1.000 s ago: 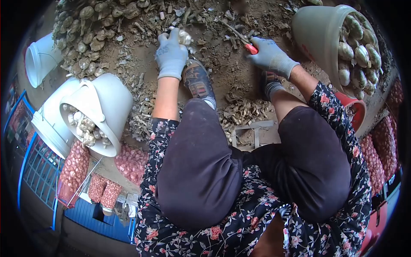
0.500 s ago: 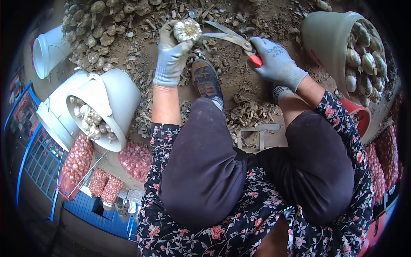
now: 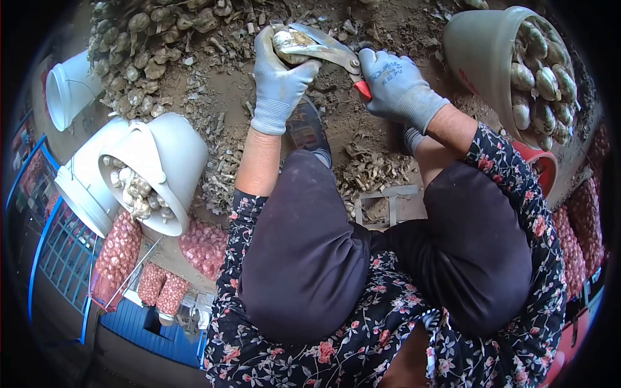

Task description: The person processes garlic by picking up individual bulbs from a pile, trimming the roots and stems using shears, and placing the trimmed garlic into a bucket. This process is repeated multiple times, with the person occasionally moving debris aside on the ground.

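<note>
My left hand [image 3: 275, 87], in a grey-white work glove, is closed around a garlic bulb [image 3: 282, 40] near the top of the view. My right hand [image 3: 398, 84], gloved the same way, grips pruning shears [image 3: 336, 54] with a red handle. The blades are parted and lie across the bulb's face, one at its upper side and one over its middle. Whether any stalk sits between them cannot be made out. Below my hands is a dark shoe [image 3: 305, 129] on the littered ground.
Garlic with stalks forms a pile [image 3: 145, 42] at upper left. A bucket [image 3: 475, 52] full of bulbs tilts at right, above a red bucket [image 3: 547, 171]. At left, a white bucket [image 3: 184, 145] holds bulbs. Mesh bags [image 3: 119, 242] of garlic stand behind. Dry scraps [image 3: 372, 165] cover the ground.
The shears have moved left and onto the bulb, and my right hand has come closer to the left. My left hand has turned the bulb, so its face now tilts upward.
</note>
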Motion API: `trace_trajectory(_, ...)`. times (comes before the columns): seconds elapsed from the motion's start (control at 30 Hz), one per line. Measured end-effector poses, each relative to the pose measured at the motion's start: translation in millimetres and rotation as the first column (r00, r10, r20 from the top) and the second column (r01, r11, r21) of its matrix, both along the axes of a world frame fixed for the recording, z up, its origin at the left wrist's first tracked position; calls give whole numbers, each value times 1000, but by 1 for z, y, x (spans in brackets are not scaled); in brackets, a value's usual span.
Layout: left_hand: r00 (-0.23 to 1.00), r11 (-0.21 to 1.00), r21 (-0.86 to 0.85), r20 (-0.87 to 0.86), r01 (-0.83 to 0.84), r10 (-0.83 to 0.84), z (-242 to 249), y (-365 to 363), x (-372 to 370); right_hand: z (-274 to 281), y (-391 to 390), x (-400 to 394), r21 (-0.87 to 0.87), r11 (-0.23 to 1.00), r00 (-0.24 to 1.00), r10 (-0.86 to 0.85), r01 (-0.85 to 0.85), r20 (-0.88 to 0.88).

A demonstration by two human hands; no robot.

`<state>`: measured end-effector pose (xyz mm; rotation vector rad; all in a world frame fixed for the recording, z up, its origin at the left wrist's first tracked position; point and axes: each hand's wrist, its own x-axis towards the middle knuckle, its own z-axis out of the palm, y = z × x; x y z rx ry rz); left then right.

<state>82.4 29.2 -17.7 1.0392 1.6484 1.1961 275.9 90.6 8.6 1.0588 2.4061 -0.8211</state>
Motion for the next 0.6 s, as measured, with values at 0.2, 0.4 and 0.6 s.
trace_trajectory(0.2,837,991,-95,547,95,-28,27,0,-2,-23,4,29,-95,994,989,-70,57,-133)
trace_trajectory(0.4,964,986,-139,261,91,-52,2,-15,-11,-9,-2,26,-68,982,939,-188,176,-289)
trace_trajectory(0.6,892,985,-171,450,33,48,35,-38,-10,-36,-10,20,-195,979,973,-101,60,-207)
